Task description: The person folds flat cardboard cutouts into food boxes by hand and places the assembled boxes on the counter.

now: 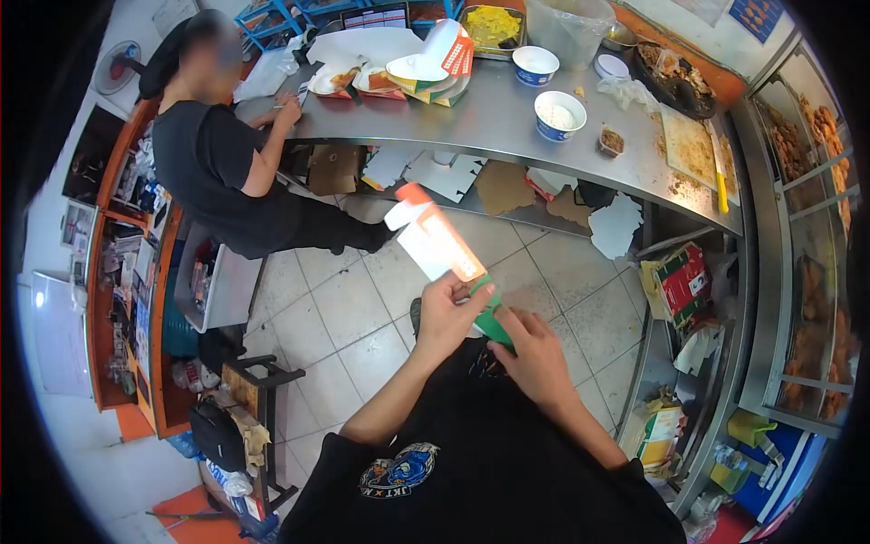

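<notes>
A cardboard food box (439, 240), white and orange with a green end, is held out in front of my body over the tiled floor. Its far end has flaps standing out, so it looks partly folded. My left hand (449, 317) grips the box's side near the green part, thumb on top. At the green end, my right hand (533, 352) pinches the card between thumb and fingers. Both hands are closed on the same box, and some fingertips are hidden behind it.
A steel counter (408, 130) crosses ahead, bearing opened food boxes (444, 68), white-and-blue tubs (560, 116), and a yellow-handled knife (721, 186) by a cutting board (686, 143). A co-worker (213, 172) stands at the left. A stool (258, 385) is lower left; a glass food cabinet (807, 227) stands right.
</notes>
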